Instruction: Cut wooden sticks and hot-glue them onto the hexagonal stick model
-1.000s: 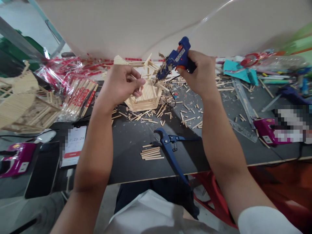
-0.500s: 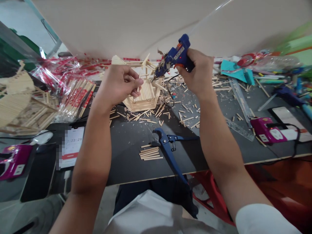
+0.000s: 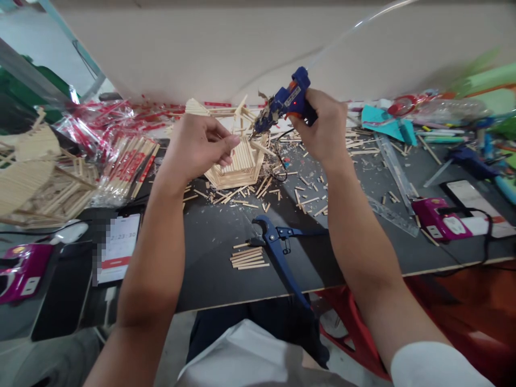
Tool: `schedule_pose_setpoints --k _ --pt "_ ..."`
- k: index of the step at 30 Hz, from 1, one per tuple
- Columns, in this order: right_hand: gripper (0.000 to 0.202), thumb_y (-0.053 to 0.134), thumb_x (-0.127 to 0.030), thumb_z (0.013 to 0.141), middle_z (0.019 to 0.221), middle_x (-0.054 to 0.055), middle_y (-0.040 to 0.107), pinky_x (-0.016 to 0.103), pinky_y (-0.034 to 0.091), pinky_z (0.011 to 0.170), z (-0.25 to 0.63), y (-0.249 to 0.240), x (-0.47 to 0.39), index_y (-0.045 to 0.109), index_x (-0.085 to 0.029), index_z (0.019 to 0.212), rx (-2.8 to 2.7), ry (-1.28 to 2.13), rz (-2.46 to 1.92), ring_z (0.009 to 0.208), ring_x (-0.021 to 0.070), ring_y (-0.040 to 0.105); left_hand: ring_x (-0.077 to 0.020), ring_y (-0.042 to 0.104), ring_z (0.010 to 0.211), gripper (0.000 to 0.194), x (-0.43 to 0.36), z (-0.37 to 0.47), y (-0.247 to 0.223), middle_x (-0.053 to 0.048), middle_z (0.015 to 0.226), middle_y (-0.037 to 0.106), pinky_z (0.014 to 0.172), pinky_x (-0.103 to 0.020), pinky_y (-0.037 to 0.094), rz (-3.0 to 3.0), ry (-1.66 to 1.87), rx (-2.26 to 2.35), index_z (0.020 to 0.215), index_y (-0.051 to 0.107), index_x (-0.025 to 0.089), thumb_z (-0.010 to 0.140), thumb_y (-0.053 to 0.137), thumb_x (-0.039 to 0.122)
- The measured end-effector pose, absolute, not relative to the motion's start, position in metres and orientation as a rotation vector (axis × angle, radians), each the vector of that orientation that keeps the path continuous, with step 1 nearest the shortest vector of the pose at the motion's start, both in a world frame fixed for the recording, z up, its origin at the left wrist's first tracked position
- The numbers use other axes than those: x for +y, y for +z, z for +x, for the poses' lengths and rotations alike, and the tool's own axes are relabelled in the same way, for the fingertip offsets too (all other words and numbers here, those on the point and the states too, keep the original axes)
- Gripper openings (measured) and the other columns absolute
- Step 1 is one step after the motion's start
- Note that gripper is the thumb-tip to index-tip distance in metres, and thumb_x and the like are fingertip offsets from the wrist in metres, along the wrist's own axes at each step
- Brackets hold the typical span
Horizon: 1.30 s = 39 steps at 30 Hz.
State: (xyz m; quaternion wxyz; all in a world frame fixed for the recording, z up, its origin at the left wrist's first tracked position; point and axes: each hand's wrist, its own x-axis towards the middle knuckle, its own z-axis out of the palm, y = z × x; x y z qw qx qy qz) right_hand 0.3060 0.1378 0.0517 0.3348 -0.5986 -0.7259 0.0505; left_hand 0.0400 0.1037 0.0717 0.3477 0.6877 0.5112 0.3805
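My right hand is closed round a blue hot glue gun. Its nozzle, crusted with dried glue and scraps, points down and left over a small model made of wooden sticks. My left hand is closed in a pinch on a short wooden stick, mostly hidden by the fingers, just left of the nozzle. Beneath both, the model shows a slatted floor and a many-sided rim; its left part is behind my left hand. Nearer me lie a blue cutter and a small row of cut sticks.
Stick offcuts litter the dark table. At left stand another stick model, wrapped chopsticks and a phone. Rulers, a magenta power adapter and a second glue gun lie at right.
The glue gun's nozzle and my left fingers are slightly closer together. My left hand has shifted a little right; the view has tilted slightly. Both hands keep their grip.
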Motion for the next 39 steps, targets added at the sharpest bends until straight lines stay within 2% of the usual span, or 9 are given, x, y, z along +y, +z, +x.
schedule_pose_setpoints --k 5,9,13,17,20,22,26,35,39 --pt "0.026 0.065 -0.040 0.090 0.117 0.013 0.074 0.049 0.052 0.094 0.307 0.054 0.138 0.065 -0.032 0.115 -1.858 0.116 -1.601 0.118 0.0394 0.063 -0.0135 0.066 0.053 0.012 0.102 0.039 0.073 -0.005 0.063 0.071 0.053 -0.024 0.054 1.857 0.993 1.280 0.078 0.074 0.015 0.085 0.078 0.024" --pt "0.018 0.074 -0.038 0.084 0.090 0.012 0.072 0.048 0.053 0.085 0.330 0.048 0.147 0.066 -0.027 0.095 -1.829 0.088 -1.646 0.098 0.0370 0.068 -0.0139 0.066 0.055 0.012 0.104 0.040 0.070 -0.004 0.063 0.071 0.051 -0.023 0.054 1.794 0.967 1.300 0.080 0.071 0.017 0.083 0.079 0.025" --pt "0.031 0.084 -0.036 0.076 0.055 0.003 0.050 0.042 0.048 0.068 0.359 0.033 0.157 0.057 -0.027 0.063 -1.891 0.186 -1.910 0.071 0.0285 0.062 -0.0165 0.068 0.057 0.017 0.106 0.041 0.067 -0.005 0.063 0.071 0.052 -0.025 0.056 1.741 0.943 1.326 0.082 0.070 0.017 0.079 0.083 0.028" --pt "0.048 0.094 -0.038 0.067 0.044 -0.001 0.040 0.040 0.043 0.065 0.364 0.029 0.155 0.051 -0.027 0.050 -1.977 0.346 -2.098 0.060 0.0222 0.055 -0.0169 0.069 0.056 0.014 0.104 0.043 0.069 -0.006 0.064 0.072 0.053 -0.026 0.056 1.701 0.897 1.302 0.082 0.071 0.015 0.082 0.080 0.026" --pt "0.037 0.094 -0.025 0.068 0.054 0.002 0.055 0.041 0.049 0.073 0.350 0.044 0.142 0.058 -0.024 0.057 -1.995 0.336 -1.932 0.070 0.0245 0.063 -0.0167 0.069 0.055 0.015 0.100 0.045 0.074 -0.006 0.064 0.072 0.054 -0.027 0.057 1.698 0.858 1.285 0.078 0.073 0.014 0.086 0.077 0.027" --pt "0.018 0.087 -0.021 0.076 0.082 0.007 0.072 0.043 0.054 0.081 0.333 0.060 0.127 0.069 -0.023 0.078 -1.958 0.288 -1.741 0.083 0.0260 0.068 -0.0171 0.070 0.056 0.018 0.097 0.047 0.078 -0.006 0.063 0.071 0.056 -0.026 0.057 1.697 0.839 1.282 0.075 0.073 0.014 0.086 0.078 0.028" --pt "0.036 0.085 -0.034 0.084 0.127 0.005 0.073 0.043 0.061 0.088 0.291 0.086 0.094 0.072 -0.031 0.117 -2.051 0.440 -1.337 0.108 0.0280 0.070 -0.0139 0.070 0.055 0.019 0.091 0.053 0.085 -0.005 0.063 0.071 0.056 -0.023 0.057 1.655 0.810 1.256 0.074 0.072 0.013 0.090 0.075 0.023" --pt "0.036 0.085 -0.038 0.081 0.131 0.001 0.073 0.052 0.057 0.104 0.260 0.086 0.084 0.073 -0.038 0.116 -2.211 0.586 -1.165 0.124 0.0344 0.064 -0.0129 0.067 0.053 0.028 0.091 0.057 0.083 -0.006 0.062 0.071 0.055 -0.022 0.058 1.615 0.790 1.175 0.068 0.070 0.012 0.087 0.082 0.028" --pt "0.033 0.082 -0.040 0.085 0.129 0.000 0.072 0.049 0.056 0.107 0.264 0.086 0.085 0.070 -0.038 0.115 -2.264 0.539 -1.104 0.121 0.0304 0.065 -0.0128 0.067 0.053 0.025 0.092 0.059 0.083 -0.005 0.062 0.070 0.056 -0.022 0.057 1.644 0.768 1.201 0.070 0.069 0.012 0.088 0.080 0.026"
